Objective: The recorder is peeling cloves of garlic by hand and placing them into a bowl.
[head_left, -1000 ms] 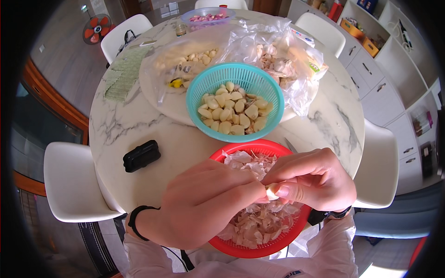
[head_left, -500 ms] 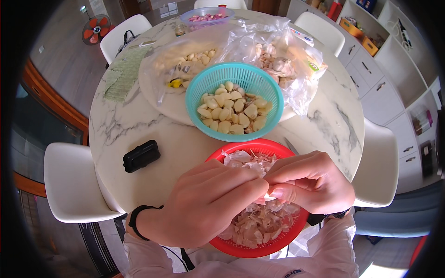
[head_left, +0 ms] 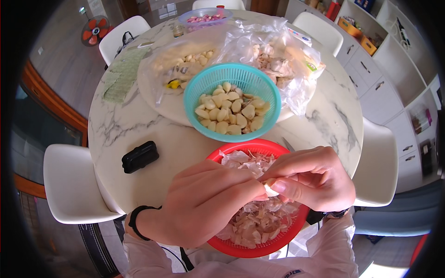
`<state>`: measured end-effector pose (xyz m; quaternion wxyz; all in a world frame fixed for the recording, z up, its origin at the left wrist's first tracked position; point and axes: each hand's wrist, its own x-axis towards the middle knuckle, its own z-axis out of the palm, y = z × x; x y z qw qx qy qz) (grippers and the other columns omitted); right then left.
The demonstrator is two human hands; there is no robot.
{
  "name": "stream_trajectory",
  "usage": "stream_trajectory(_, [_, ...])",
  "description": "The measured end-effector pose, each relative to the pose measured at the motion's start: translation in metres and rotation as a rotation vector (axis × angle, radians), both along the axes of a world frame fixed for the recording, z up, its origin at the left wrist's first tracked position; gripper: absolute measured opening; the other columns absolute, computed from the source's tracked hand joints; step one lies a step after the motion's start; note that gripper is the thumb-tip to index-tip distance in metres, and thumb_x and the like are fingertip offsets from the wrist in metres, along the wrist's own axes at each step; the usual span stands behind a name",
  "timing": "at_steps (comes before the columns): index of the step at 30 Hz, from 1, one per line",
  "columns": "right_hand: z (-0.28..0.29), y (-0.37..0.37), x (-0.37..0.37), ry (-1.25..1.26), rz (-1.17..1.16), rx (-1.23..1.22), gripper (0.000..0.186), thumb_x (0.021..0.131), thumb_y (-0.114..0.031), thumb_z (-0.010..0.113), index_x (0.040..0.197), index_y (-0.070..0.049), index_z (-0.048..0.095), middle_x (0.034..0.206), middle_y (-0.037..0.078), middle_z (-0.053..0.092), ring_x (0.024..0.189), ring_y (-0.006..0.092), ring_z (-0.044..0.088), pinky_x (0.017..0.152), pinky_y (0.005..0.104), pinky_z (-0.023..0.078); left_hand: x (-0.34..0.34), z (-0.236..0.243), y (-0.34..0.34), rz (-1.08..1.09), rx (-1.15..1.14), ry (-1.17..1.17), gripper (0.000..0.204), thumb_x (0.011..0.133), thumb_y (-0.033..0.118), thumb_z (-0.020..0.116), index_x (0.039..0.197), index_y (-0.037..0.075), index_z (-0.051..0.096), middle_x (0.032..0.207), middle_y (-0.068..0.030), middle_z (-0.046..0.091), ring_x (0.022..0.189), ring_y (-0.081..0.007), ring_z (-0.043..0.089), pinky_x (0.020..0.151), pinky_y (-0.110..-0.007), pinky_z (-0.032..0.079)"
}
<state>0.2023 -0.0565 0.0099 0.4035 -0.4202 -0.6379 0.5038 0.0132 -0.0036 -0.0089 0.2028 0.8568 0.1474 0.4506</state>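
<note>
A garlic clove [head_left: 270, 190] is pinched between my two hands over a red plastic colander [head_left: 252, 231] of papery garlic skins. My left hand [head_left: 208, 197] is closed on the clove's left side, its fingertips mostly hidden beneath it. My right hand [head_left: 310, 180] grips the clove with thumb and curled index finger, the thumbnail against it. Just beyond stands a turquoise colander [head_left: 194, 83] holding several peeled cloves. A metal blade [head_left: 286, 142] lies beside the red colander's far right rim, partly hidden.
On the round marble table [head_left: 106, 139] are a black case [head_left: 140, 157], a green cloth [head_left: 119, 83], bags of peeled cloves [head_left: 162, 69] and whole bulbs [head_left: 278, 65], a jar [head_left: 178, 30] and a bowl of purple pieces [head_left: 190, 18]. White chairs [head_left: 69, 185] surround it; cabinets [head_left: 380, 102] stand right.
My fingers have shifted slightly around the clove, which was more covered half a second ago and shows more now. Both hands stay closed on it over the red colander.
</note>
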Motion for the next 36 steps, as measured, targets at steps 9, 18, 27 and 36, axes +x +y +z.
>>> stream_trajectory(9, [0.0024,0.0011,-0.0008,0.005,-0.038,0.015,0.009,0.078,0.003,0.057,0.085,0.009,0.061,0.076,0.013,0.061,0.059,0.0108,0.054,0.048,0.0205,0.042,0.0003,-0.0057,0.0021,0.020,0.174,-0.008,0.024,0.062,0.004,0.071,0.084,0.004,0.063,0.076,-0.0041,0.062,0.057,-0.0150,0.057,0.049,-0.025,0.043])
stream_trajectory(18, [0.0076,0.0017,0.0040,0.018,0.025,-0.047,0.010,0.081,0.002,0.055,0.085,0.008,0.061,0.072,0.011,0.061,0.053,0.0087,0.051,0.045,0.0200,0.038,0.0024,-0.0021,0.0030,-0.013,0.332,0.040,0.022,0.064,0.006,0.068,0.086,0.004,0.062,0.076,-0.0032,0.063,0.059,-0.0132,0.059,0.050,-0.024,0.042])
stream_trajectory(27, [0.0079,0.0015,0.0031,-0.006,0.043,-0.067,0.011,0.083,0.000,0.053,0.081,0.008,0.060,0.071,0.012,0.061,0.058,0.0109,0.053,0.052,0.0220,0.041,0.0024,-0.0036,0.0060,-0.059,0.288,0.053,0.020,0.063,0.008,0.069,0.082,0.005,0.062,0.077,-0.0037,0.063,0.059,-0.0142,0.060,0.051,-0.024,0.045])
stream_trajectory(36, [0.0072,0.0002,0.0034,0.032,0.038,-0.019,0.008,0.081,0.003,0.054,0.082,0.008,0.060,0.074,0.013,0.062,0.067,0.0144,0.057,0.058,0.0235,0.044,0.0028,-0.0046,0.0051,-0.052,0.285,0.038,0.022,0.061,0.006,0.071,0.081,0.005,0.062,0.078,-0.0043,0.063,0.059,-0.0144,0.060,0.051,-0.024,0.046])
